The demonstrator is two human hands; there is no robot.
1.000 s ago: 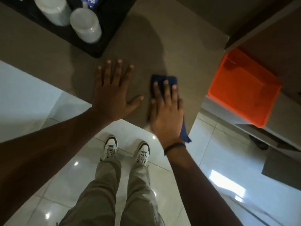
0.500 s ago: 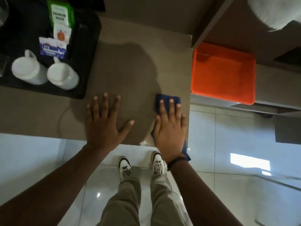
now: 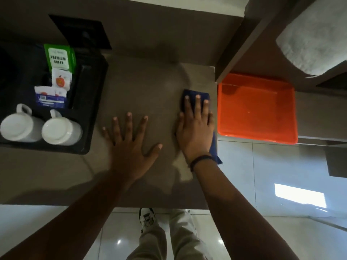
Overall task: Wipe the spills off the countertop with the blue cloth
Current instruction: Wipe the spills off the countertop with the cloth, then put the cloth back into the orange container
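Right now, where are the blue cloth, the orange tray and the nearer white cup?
blue cloth (image 3: 195, 93): head view, far edge showing beyond the fingertips.
orange tray (image 3: 257, 107): head view, middle of its flat bottom.
white cup (image 3: 59, 131): head view, upturned base of the cup nearer the cloth.

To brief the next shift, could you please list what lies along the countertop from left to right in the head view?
Black tray holding two upturned white mugs → left hand, flat on the countertop → right hand pressing the blue cloth → orange tray.
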